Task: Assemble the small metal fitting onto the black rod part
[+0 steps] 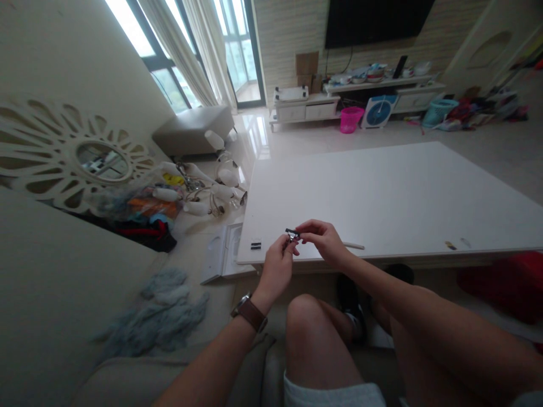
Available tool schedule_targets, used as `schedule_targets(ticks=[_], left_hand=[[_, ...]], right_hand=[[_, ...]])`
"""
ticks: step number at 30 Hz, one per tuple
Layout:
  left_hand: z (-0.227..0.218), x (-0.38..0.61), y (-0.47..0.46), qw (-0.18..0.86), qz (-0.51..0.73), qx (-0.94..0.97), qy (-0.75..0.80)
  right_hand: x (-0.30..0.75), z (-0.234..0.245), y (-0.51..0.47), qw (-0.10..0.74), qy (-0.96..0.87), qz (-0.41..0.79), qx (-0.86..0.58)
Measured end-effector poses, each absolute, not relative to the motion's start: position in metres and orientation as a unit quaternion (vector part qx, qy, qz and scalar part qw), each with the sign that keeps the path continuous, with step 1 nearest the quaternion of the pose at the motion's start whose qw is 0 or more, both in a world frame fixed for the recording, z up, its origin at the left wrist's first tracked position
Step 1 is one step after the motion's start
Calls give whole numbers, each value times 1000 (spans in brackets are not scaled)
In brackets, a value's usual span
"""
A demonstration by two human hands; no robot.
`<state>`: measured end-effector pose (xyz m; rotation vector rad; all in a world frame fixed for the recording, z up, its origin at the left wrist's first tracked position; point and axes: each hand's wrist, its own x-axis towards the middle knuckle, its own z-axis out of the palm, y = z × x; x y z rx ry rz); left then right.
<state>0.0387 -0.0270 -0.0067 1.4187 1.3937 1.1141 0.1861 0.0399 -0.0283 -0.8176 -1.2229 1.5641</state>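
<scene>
My left hand (280, 255), with a brown-strapped watch (249, 312) on its wrist, is closed on a small razor head (292, 233), or a piece much like one, with a black bar and shiny silver metal. From the right, the fingers of my right hand (321, 237) pinch the same piece at its end. Both hands are just above the near edge of the white table (373, 192). Left of them, small black strips (255, 246) lie on the tabletop. A thin pale stick-like piece (354, 245) is partly hidden behind my right forearm.
Near the table's right front lie a small dark-and-yellow item (450, 245) and a clear piece (465, 242). An open white box (227, 249) stands on the floor at the left corner. Beyond it is a chandelier (212, 189) with white shades. My knees are below the table edge.
</scene>
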Motion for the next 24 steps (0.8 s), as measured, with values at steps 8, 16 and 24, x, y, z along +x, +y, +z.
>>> schedule_targets(ticks=[8, 16, 24], left_hand=[[-9, 41, -26, 448, 465, 536, 544], [-4, 42, -28, 632, 525, 300, 485], [4, 40, -28, 718, 495, 220, 438]], right_hand=[[185, -31, 42, 481, -459, 666, -338], [185, -23, 39, 457, -445, 669, -380], [185, -23, 34, 438, -554, 598, -380]])
